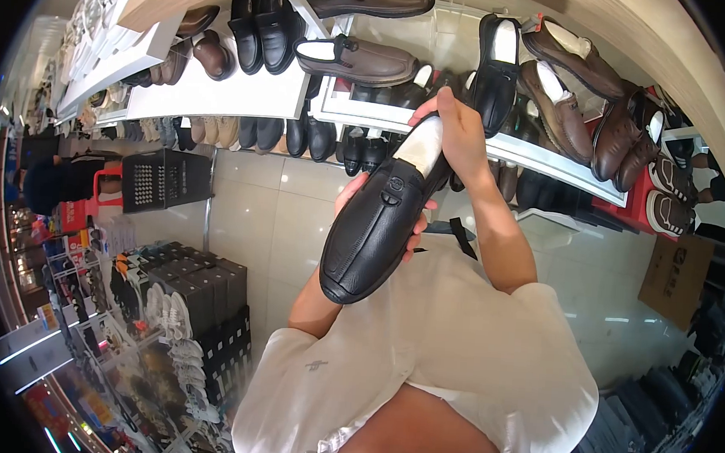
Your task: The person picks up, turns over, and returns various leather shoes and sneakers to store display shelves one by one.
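A black leather slip-on shoe with a pale insole and a small buckle-like ornament is held up in front of my chest, toe pointing down and to the left. From beneath, my left hand wraps around its middle, with fingertips showing along the right side and part of the hand on the left. My right hand grips the heel end, its thumb raised at the top. A dark shape sits behind the heel, and I cannot make out whether it is a second shoe.
Ahead, a white shelf carries brown shoes and black loafers, with more pairs below. A black shopping basket is beside a person at left. Stacked dark boxes stand lower left, a cardboard box at right.
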`<state>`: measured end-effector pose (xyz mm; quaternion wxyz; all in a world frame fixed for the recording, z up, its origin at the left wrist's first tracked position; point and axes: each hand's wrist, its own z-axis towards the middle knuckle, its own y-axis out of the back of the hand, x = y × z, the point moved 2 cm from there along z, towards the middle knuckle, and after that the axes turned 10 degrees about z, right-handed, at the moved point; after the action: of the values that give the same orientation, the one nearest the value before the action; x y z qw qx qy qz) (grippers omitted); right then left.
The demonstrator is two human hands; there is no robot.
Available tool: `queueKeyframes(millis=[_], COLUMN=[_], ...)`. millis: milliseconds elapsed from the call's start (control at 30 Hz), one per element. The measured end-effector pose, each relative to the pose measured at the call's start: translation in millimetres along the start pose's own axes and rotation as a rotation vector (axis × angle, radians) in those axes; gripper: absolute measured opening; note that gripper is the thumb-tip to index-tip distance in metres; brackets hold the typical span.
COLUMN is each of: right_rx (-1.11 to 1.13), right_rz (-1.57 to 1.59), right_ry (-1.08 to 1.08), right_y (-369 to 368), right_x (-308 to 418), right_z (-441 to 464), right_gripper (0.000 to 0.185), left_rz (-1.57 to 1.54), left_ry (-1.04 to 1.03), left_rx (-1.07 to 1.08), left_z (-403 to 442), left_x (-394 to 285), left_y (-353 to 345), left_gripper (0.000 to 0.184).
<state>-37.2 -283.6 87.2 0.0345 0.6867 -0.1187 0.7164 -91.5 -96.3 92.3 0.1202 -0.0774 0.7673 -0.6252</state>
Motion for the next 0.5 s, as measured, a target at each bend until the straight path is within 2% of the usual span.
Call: queueKeyframes(millis=[67, 100, 133, 167, 200, 267, 300, 333, 400, 433, 500], right_rx=[0.026, -0.045, -0.115, -0.010, -0.006, 0.070, 0.217, 0.216, 0.374, 0.455, 0.436], right_rz=[0.053, -0.015, -0.084, 0.033, 0.035, 0.369, 0.472, 0.473, 0.537, 0.649, 0.653], right_ry=[0.005, 0.189, 0.378, 0.211, 0.205, 0.014, -0.105, -0.104, -0.143, -0.232, -0.205], right_y=[-3, -4, -5, 0, -2, -10, -10, -13, -25, -27, -28], right_x=[-1, 0, 1, -5, -6, -12, -24, -27, -28, -30, -29], right_z=[-1, -6, -9, -14, -21, -29, -29, -32, -42, -44, -49], right_gripper=[0.052, 0.046, 0.046, 0.057, 0.057, 0.076, 0.097, 0.097, 0.106, 0.110, 0.110], left_rz=[0.205, 0.200, 0.240, 0.279, 0.275, 0.472, 0.474, 0.478, 0.481, 0.450, 0.417], left_ry=[-0.096, -0.099, -0.137, -0.175, -0.178, -0.487, -0.486, -0.482, -0.479, -0.439, -0.401], left_rx=[-0.075, -0.082, -0.168, -0.253, -0.257, -0.470, -0.472, -0.427, -0.379, -0.346, -0.316], left_z=[0, -3, -5, -7, -7, -10, -14, -16, -18, -19, -23], left_x=[-2, -3, -8, -14, -16, -31, -34, -37, -41, -42, -41], left_y=[2, 4, 9, 15, 24, 38, 42, 39, 40, 45, 52], left_gripper=[0.094, 0.094, 0.087, 0.079, 0.079, 0.059, 0.059, 0.057, 0.054, 0.053, 0.053])
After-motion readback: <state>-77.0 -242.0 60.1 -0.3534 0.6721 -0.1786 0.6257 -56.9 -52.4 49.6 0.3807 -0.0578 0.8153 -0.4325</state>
